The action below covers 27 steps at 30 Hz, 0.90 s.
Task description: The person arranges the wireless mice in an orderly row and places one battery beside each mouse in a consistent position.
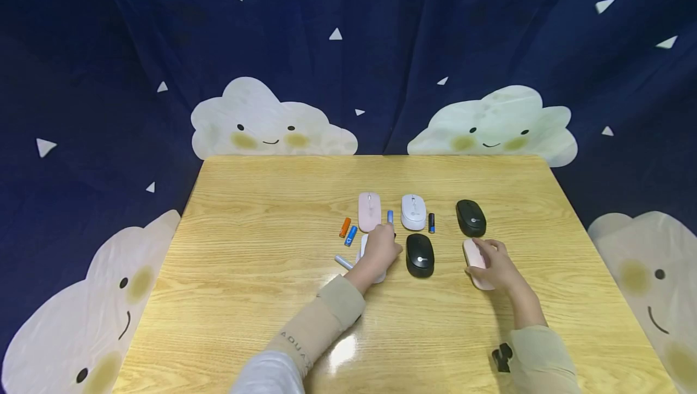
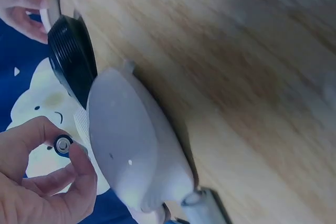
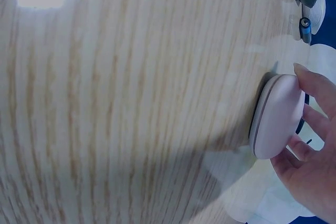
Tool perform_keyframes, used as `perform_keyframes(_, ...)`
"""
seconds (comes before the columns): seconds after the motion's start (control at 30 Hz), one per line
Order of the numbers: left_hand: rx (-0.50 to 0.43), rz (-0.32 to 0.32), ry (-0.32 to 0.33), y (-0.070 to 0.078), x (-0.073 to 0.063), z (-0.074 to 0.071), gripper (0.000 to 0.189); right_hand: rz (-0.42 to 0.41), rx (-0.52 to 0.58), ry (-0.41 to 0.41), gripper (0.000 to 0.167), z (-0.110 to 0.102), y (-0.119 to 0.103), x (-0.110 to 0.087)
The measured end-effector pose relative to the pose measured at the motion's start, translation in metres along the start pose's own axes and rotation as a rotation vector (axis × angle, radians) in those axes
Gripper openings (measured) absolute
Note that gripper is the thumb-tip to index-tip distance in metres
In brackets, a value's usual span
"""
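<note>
Over the white mouse (image 2: 126, 135), the fingers of our left hand (image 1: 381, 249) pinch a battery (image 2: 63, 145) by its sides; those of our right hand (image 1: 498, 267) grip a pink mouse (image 3: 278, 116), just beside a black mouse (image 1: 471, 218) at the worktop's (image 1: 245, 230) right. We should pinch lightly, leaving the battery's end uncovered, and steady the pink mouse.
</note>
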<state>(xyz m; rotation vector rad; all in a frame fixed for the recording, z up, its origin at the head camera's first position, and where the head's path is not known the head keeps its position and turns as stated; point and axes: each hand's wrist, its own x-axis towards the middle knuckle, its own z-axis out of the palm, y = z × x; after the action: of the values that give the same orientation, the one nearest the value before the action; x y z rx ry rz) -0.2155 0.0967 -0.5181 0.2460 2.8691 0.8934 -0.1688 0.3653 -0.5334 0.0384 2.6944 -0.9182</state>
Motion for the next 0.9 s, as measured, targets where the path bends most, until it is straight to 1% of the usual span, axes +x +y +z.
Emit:
perform_keyframes(0.1,0.059,0.024,0.021,0.004,-0.001,0.007,0.025,0.005,0.001,-0.002,0.077,0.0,0.0,0.0)
perform_keyframes(0.17,0.092,0.026,0.037,0.006,-0.002,0.012,0.024,0.01,0.004,-0.002,0.077,0.0,0.001,-0.001)
perform_keyframes(0.23,0.124,0.023,0.048,0.009,-0.003,0.017,0.024,0.013,0.009,-0.003,0.077,0.001,0.001,-0.001)
perform_keyframes(0.33,0.161,0.006,0.046,0.013,-0.003,0.024,0.028,0.012,0.014,-0.004,0.077,0.001,0.002,0.0)
perform_keyframes(0.47,0.242,-0.013,0.041,0.017,-0.003,0.029,0.032,0.007,0.014,-0.004,0.077,0.001,0.004,0.001)
perform_keyframes(0.53,0.305,-0.011,0.05,0.019,-0.004,0.031,0.031,0.008,0.013,-0.005,0.077,0.001,0.004,0.001)
perform_keyframes(0.6,0.373,-0.001,0.063,0.021,-0.005,0.032,0.03,0.01,0.013,-0.005,0.077,0.001,0.004,0.001)
perform_keyframes(0.7,0.496,0.035,0.09,0.023,-0.006,0.034,0.028,0.008,0.01,-0.004,0.077,0.001,0.004,0.001)
perform_keyframes(0.77,0.552,0.059,0.095,0.024,-0.008,0.035,0.027,0.004,0.01,-0.002,0.076,0.001,0.004,0.001)
perform_keyframes(0.83,0.589,0.079,0.095,0.025,-0.008,0.037,0.025,-0.003,0.009,0.001,0.076,0.0,0.004,0.001)
perform_keyframes(0.9,0.616,0.092,0.077,0.026,-0.009,0.038,0.021,-0.008,0.008,0.003,0.075,0.001,0.004,0.002)
